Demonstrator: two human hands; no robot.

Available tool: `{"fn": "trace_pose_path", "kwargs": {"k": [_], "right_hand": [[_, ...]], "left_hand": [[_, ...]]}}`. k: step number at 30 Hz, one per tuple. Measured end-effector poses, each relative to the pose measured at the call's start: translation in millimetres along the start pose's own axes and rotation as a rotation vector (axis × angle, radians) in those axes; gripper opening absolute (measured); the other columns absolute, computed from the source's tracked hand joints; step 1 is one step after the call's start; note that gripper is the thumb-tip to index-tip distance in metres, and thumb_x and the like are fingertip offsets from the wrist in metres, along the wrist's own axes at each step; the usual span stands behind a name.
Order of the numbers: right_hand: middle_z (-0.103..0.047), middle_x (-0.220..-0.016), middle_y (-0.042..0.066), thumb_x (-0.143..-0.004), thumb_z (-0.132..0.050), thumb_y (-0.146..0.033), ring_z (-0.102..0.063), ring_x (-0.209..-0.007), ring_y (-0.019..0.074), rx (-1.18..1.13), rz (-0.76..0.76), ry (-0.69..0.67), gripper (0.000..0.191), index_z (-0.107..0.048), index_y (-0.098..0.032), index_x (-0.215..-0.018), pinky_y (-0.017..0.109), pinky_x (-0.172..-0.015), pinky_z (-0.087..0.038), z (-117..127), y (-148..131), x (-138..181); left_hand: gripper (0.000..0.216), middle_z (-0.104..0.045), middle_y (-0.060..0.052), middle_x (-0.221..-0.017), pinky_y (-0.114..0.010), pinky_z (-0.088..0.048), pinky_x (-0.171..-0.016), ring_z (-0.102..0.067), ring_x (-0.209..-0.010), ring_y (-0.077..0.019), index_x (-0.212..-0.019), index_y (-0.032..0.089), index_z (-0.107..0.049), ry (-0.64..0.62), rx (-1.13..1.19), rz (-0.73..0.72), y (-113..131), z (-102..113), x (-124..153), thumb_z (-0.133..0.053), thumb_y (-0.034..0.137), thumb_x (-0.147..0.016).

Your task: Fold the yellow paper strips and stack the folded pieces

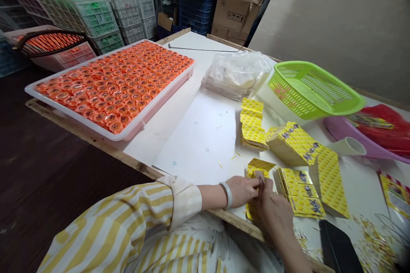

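My left hand (pixel 245 191), with a pale bangle (pixel 227 195) at the wrist, is closed at the edge of a yellow printed card (pixel 259 164). My right hand (pixel 275 210) meets it there, fingers pinched on the same card. The fingertips overlap, so the exact grip is partly hidden. The card's top part shows beyond my fingers and its lower part below them. Just right of my right hand lies a stack of yellow cards with dark lettering (pixel 303 192). Farther back is another yellow card stack (pixel 252 123).
Larger yellow card stacks (pixel 296 143) stand at right, near a green basket (pixel 317 87) and a white tube (pixel 349 147). A black object (pixel 339 247) and yellow scraps (pixel 373 239) lie near the front. A tray of orange-capped items (pixel 134 130) sits left; a clear plastic bag (pixel 237 72) lies behind.
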State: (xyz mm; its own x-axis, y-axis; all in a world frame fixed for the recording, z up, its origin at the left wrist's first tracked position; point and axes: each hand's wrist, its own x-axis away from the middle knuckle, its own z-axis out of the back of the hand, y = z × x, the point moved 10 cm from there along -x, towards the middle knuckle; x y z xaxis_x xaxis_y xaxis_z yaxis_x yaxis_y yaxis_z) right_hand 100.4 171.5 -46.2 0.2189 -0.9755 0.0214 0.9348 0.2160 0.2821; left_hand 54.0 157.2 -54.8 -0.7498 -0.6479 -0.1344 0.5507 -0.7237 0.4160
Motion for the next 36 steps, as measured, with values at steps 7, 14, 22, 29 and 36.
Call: {"fn": "trace_pose_path", "kwargs": {"k": [7,14,22,29,36], "right_hand": [[-0.058,-0.047,0.004,-0.095,-0.027,-0.032,-0.055,-0.042,0.0195,0.035,-0.156,0.144,0.029,-0.051,-0.015,-0.093,0.026,-0.043,-0.022,8,7,9],[-0.056,-0.047,0.005,-0.094,-0.030,-0.034,-0.053,-0.040,0.0187,0.052,-0.200,0.200,0.030,-0.053,-0.015,-0.088,0.026,-0.041,-0.022,9,13,14],[-0.059,-0.051,0.007,-0.094,-0.031,-0.034,-0.054,-0.041,0.0192,0.011,-0.305,0.175,0.029,-0.052,-0.014,-0.093,0.025,-0.039,-0.022,9,22,22],[-0.060,-0.050,0.007,-0.094,-0.030,-0.035,-0.057,-0.043,0.0218,0.002,-0.339,0.005,0.030,-0.052,-0.014,-0.095,0.026,-0.040,-0.026,8,21,16],[-0.064,-0.058,0.009,-0.095,-0.022,-0.039,-0.062,-0.050,0.0243,0.014,-0.345,-0.175,0.036,-0.048,-0.016,-0.102,0.028,-0.044,-0.033,5,17,8]], "left_hand": [[0.020,-0.062,-0.005,-0.104,-0.028,-0.042,-0.090,-0.056,-0.098,-0.0183,-0.098,0.020,-0.067,0.101,0.154,-0.007,-28,50,-3,-0.059,0.024,-0.080],[0.043,-0.053,-0.014,-0.119,-0.042,-0.037,-0.086,-0.044,-0.111,-0.0312,-0.103,0.016,-0.066,0.141,-0.060,0.122,-51,35,-21,-0.059,0.051,-0.079],[0.018,-0.062,-0.004,-0.100,-0.031,-0.041,-0.075,-0.052,-0.092,-0.0211,-0.087,0.021,-0.072,0.090,0.060,0.002,-31,15,-23,-0.056,0.030,-0.086],[0.018,-0.063,-0.005,-0.098,-0.032,-0.042,-0.074,-0.053,-0.089,-0.0205,-0.088,0.022,-0.071,0.093,0.085,-0.011,-31,17,-22,-0.055,0.028,-0.087],[0.020,-0.062,-0.005,-0.099,-0.031,-0.042,-0.072,-0.053,-0.092,-0.0222,-0.084,0.021,-0.071,0.048,0.065,-0.037,-28,19,-22,-0.052,0.027,-0.087]]}}
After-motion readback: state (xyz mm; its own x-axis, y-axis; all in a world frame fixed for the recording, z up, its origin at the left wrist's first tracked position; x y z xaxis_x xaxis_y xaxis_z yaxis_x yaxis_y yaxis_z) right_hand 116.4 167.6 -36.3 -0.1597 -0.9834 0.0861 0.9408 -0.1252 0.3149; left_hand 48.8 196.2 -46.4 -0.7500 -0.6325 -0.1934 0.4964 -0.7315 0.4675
